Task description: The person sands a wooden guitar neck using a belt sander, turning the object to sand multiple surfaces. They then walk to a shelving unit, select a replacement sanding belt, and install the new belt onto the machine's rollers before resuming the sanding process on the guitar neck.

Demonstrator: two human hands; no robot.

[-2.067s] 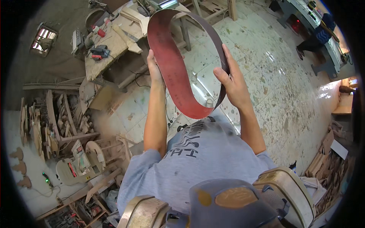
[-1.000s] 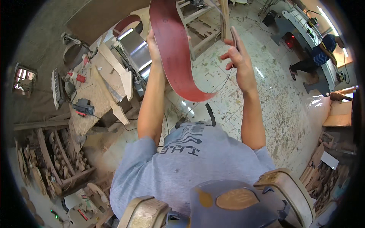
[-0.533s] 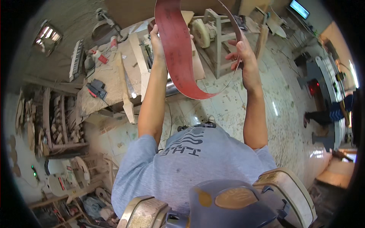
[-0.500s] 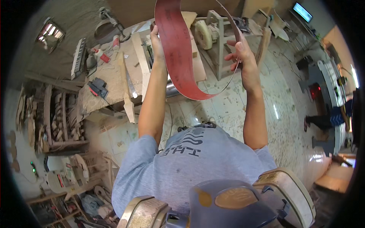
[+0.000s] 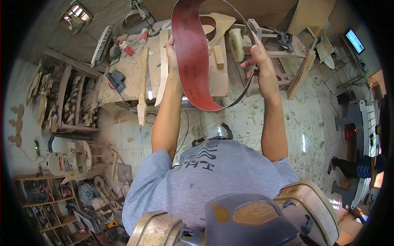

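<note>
Before the bench [image 5: 127,80]: red belt [image 5: 191,53], looped; left hand [image 5: 172,58], clasping it; right hand [image 5: 264,65], spread, touching its right side.

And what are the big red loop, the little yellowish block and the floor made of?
Red loop: maybe cloth or stiff paper, looking matte; it's thin and curves smoothly.
Yellowish block: probably bare wood, straight-edged and unpainted-looking, though foam is possible.
Floor: seemingly glossy tile, with straight seams and bright reflections.
</note>
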